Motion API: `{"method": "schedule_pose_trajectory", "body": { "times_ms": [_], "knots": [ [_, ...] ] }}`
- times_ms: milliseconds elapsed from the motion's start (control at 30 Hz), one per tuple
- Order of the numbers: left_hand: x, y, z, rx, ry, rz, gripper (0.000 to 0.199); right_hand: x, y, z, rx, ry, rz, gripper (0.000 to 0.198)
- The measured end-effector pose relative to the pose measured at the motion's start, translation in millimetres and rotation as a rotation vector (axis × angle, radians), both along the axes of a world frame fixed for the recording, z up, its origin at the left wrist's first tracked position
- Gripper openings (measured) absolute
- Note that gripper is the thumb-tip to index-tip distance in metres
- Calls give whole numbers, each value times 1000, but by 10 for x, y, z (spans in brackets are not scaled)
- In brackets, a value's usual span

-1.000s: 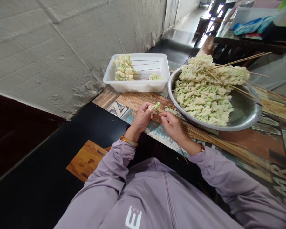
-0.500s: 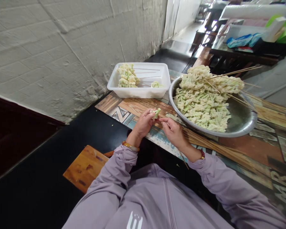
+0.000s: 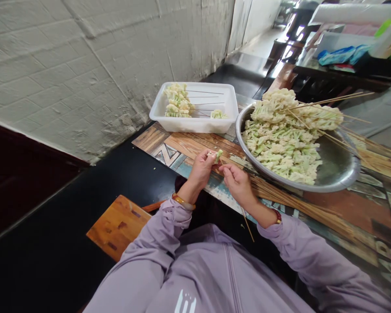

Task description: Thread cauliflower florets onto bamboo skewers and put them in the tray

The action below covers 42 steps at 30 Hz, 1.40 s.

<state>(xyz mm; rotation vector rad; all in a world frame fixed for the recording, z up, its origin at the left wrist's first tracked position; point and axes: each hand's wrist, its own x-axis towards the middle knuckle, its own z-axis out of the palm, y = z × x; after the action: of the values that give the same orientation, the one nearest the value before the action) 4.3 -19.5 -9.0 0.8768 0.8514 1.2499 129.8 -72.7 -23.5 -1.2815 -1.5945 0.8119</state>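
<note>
Between the fingertips of my left hand (image 3: 200, 170) is a small cauliflower floret (image 3: 219, 155), its pale green stem showing. My right hand (image 3: 238, 184) pinches a thin wooden skewer (image 3: 247, 226), whose lower end hangs down past the table edge. The skewer's upper tip is close to the floret; whether it has gone in I cannot tell. To the right, a metal basin (image 3: 342, 178) holds a heap of cauliflower florets (image 3: 283, 148), with skewered cauliflower (image 3: 322, 116) lying on top. Beyond my hands, a white plastic tub (image 3: 195, 125) contains several cauliflower skewers (image 3: 178, 102).
A bundle of bare skewers (image 3: 299, 208) lies on the patterned table (image 3: 182, 143) in front of the basin. Left of my lap is a wooden stool (image 3: 117, 226). A pale brick-patterned wall (image 3: 101, 65) borders the left side. Another table with packages (image 3: 342, 54) stands behind.
The skewer in my right hand has swung so its lower end hangs steeper. The floret has turned slightly in my left fingers. The whole view has shifted a little.
</note>
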Motion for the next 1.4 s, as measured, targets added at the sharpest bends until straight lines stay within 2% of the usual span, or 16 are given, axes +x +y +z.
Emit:
{"method": "schedule_pose_trajectory", "body": {
  "times_ms": [167,500,733,800,933,1033,1233,1400],
  "knots": [
    [-7,8,13,-18,-19,-5,27,-75,36,12,1,-15,-89,26],
    [-39,17,-15,9,50,-17,21,-99,240,91,76,-109,-81,21],
    [-80,78,77,3,-10,-68,19,-78,280,145,23,62,-52,25],
    [-94,119,92,-8,15,-120,19,-65,295,158,-3,75,-39,26],
    [-94,168,132,-55,30,-89,17,-50,321,144,-3,92,-55,18],
    [-55,160,184,-87,58,-57,20,-40,319,125,35,70,-52,13],
    [112,94,269,-75,127,-34,25,33,278,145,63,-69,-84,22],
    [224,20,316,-66,192,-23,27,51,267,136,85,-25,-102,21]
  ]
}}
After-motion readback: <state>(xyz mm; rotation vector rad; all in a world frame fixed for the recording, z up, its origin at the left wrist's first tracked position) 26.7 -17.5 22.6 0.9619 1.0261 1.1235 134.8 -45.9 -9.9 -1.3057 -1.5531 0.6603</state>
